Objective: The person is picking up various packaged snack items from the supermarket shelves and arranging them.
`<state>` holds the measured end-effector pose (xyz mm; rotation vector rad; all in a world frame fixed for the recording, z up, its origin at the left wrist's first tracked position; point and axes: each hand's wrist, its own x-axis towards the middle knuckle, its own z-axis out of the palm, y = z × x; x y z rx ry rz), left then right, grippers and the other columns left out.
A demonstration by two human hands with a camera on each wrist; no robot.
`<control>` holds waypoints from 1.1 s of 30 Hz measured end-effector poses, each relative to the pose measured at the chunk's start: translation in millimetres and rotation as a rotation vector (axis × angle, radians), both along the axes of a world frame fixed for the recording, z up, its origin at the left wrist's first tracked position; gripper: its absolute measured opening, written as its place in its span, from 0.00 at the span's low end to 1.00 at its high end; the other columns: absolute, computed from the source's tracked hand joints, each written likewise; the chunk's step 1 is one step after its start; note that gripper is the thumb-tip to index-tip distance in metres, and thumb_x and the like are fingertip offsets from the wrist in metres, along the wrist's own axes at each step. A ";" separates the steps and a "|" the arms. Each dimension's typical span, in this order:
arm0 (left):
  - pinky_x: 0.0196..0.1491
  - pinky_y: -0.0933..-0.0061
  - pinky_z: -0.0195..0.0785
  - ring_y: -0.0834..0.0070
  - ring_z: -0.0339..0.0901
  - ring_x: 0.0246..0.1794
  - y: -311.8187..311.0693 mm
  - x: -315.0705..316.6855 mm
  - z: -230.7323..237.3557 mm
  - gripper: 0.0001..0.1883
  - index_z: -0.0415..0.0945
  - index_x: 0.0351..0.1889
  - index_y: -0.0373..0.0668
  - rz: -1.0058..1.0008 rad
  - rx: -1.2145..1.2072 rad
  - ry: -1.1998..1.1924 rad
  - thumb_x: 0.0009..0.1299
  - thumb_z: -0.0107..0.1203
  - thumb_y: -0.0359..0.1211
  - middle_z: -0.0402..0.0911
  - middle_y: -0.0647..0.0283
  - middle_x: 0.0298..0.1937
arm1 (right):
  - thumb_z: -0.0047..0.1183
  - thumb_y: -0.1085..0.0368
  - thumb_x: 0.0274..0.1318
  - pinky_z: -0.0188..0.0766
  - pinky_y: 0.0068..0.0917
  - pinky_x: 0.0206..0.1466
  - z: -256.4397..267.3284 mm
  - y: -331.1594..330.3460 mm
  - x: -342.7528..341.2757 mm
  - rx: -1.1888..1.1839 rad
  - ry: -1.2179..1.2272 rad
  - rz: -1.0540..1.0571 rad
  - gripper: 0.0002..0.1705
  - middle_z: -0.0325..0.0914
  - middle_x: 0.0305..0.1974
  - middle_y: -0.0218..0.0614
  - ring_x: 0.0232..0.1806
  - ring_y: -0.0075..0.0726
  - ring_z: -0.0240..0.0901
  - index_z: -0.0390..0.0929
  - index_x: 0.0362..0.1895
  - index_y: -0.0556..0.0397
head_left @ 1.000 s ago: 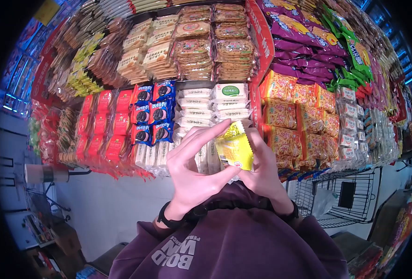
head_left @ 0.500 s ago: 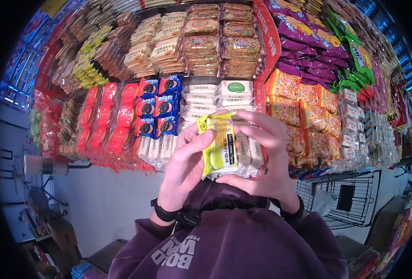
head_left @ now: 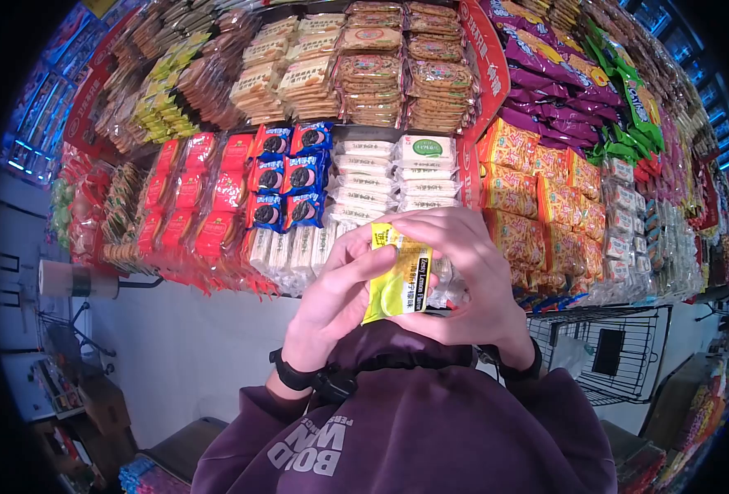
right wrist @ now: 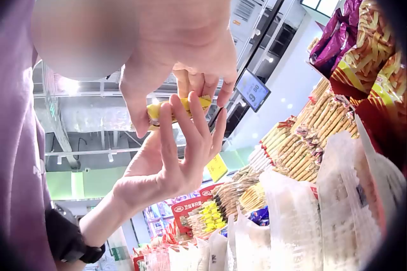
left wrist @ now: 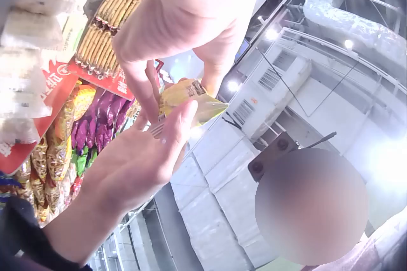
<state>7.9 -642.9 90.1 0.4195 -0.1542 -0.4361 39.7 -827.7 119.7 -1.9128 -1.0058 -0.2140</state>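
In the head view a yellow-green packet (head_left: 399,278) with a black strip reading "Zesty Lemon Flavor" is held upright between both hands. The left hand (head_left: 331,288) pinches its left side, thumb lying on the front. The right hand (head_left: 471,276) grips the other side, fingers across the top edge and thumb near the bottom corner. From the left wrist, the packet (left wrist: 191,101) shows between the left hand (left wrist: 184,17) above and the right hand (left wrist: 133,163) below. The right wrist view has the packet (right wrist: 181,109) edge-on, fingers of both hands around it.
Behind the hands stand stacked white packets (head_left: 364,177), blue cookie packs (head_left: 290,177), red packs (head_left: 216,193) and orange snack bags (head_left: 537,198). A black wire cart (head_left: 611,350) is at the right, a white roll (head_left: 76,279) at the left.
The packet has turned from a slanted position, so its labelled front faces the head camera. The right hand has closed in from a loose curve onto the packet's right side.
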 end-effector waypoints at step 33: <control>0.59 0.55 0.77 0.53 0.80 0.57 -3.0 -5.5 -20.7 0.43 0.54 0.73 0.32 0.257 -0.027 -0.081 0.67 0.68 0.38 0.76 0.47 0.60 | 0.80 0.64 0.34 0.65 0.36 0.62 -12.1 -3.8 -1.2 0.287 0.059 -0.079 0.46 0.73 0.56 0.38 0.58 0.35 0.71 0.69 0.61 0.49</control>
